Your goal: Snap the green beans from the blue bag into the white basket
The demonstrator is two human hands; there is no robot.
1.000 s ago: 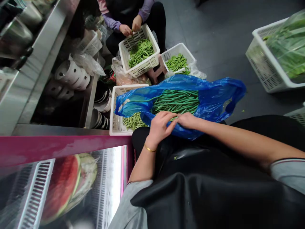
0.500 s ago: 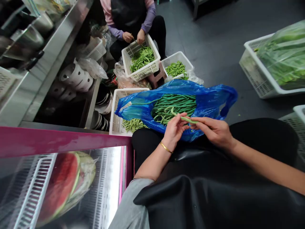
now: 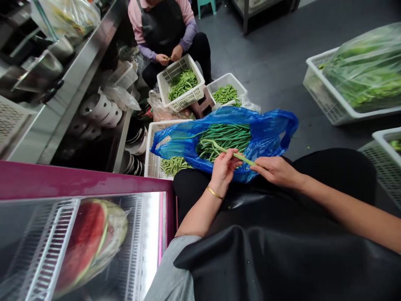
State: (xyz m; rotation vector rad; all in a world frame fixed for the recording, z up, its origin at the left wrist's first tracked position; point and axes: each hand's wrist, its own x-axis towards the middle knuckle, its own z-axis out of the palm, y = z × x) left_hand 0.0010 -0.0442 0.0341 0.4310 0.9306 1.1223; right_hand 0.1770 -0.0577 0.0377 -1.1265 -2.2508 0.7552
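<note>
A pale green long bean (image 3: 216, 145) stretches between my hands, its far end curling over the blue plastic bag (image 3: 269, 125). My left hand (image 3: 224, 167), with a gold bangle at the wrist, is closed around the middle of the bean. The fingertips of my right hand (image 3: 274, 170) pinch its near end. Inside the bag, below the hands, lies a heap of darker green long beans (image 3: 230, 136). Behind and left of the bag stands a white basket (image 3: 153, 140), and short cut bean pieces (image 3: 173, 166) lie in it.
Opposite me a person (image 3: 167, 33) works over a white basket (image 3: 184, 102) of green bean pieces; another basket (image 3: 242, 85) stands beside it. At right, a basket (image 3: 326, 94) holds bagged greens. A glass-topped fridge (image 3: 125, 186) with cut watermelon (image 3: 83, 242) borders my left side.
The view has shifted a little. My right hand has moved back slightly from my left, and more of the bean shows between them and beyond my left hand.
</note>
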